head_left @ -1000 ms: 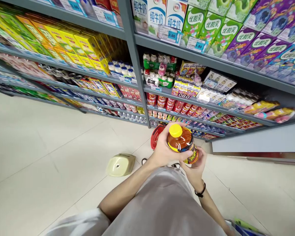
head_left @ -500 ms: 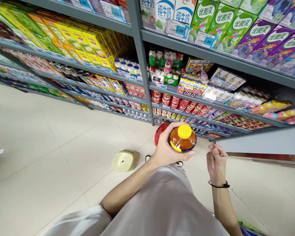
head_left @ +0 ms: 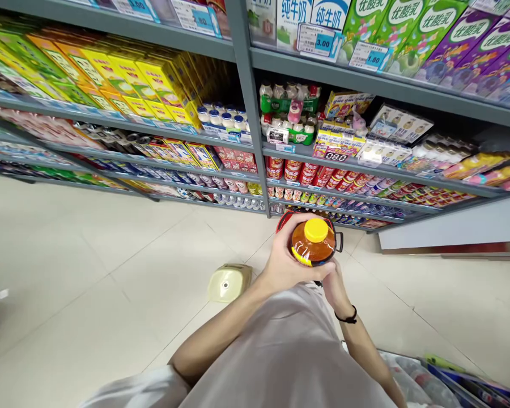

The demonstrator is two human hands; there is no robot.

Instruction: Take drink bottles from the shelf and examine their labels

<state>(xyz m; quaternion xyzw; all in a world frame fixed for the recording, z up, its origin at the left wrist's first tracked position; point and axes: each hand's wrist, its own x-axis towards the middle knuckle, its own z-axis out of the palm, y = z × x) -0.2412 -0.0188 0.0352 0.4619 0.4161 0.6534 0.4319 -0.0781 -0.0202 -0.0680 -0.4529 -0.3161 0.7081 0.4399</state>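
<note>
A bottle (head_left: pixel 314 243) of amber drink with a yellow cap stands upright in front of my chest, seen from above. My left hand (head_left: pixel 287 258) is wrapped round its left side. My right hand (head_left: pixel 334 283) is under the bottle at its lower right, fingers closed against it and mostly hidden; a black band sits on that wrist. Right behind the bottle a red basket (head_left: pixel 283 218) shows on the floor by the shelf foot.
Grey store shelves (head_left: pixel 255 141) packed with drink cartons, small bottles and cans rise ahead. A pale green box-like object (head_left: pixel 228 282) lies on the tiled floor to the left. Packaged goods (head_left: pixel 442 379) show at the bottom right corner.
My right hand had come off the bottle and hung apart to the right; now it is back under the bottle. The bottle went from tilted to upright in my left hand.
</note>
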